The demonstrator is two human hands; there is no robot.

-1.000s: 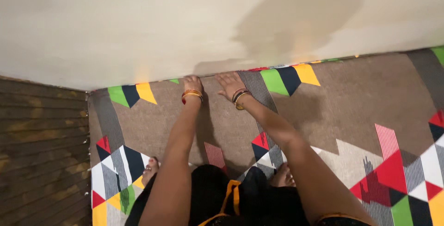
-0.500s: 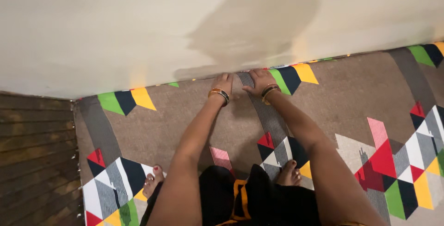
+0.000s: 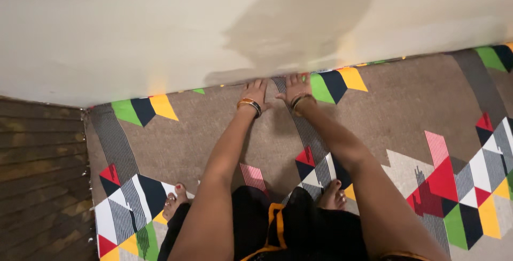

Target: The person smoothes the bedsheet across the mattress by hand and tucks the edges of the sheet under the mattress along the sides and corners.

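Both hands lie flat on a patterned sheet (image 3: 214, 133) at its far edge, where the cloth meets a pale wall (image 3: 133, 26). The left hand (image 3: 255, 91) rests palm down with fingers spread and pointing at the wall, grasping nothing; bangles (image 3: 249, 104) ring its wrist. The right hand (image 3: 296, 86) lies just beside it to the right, likewise flat and unclenched, fingers reaching the seam between sheet and wall, with dark and gold bangles (image 3: 300, 100) on that wrist. Between the two hands runs a grey striped band (image 3: 307, 133) of the print. The sheet is mostly brown-grey, with triangles of green, navy, yellow, red and white along its far edge and across its near part. It covers the whole surface from the wall to the near edge of the view. Two bare feet (image 3: 173, 202) with painted toenails rest on the sheet near the person, one under each arm. A dark wooden panel (image 3: 37, 175) stands at the left, touching the sheet's left edge. A large shadow (image 3: 304, 20) falls on the wall above the hands.
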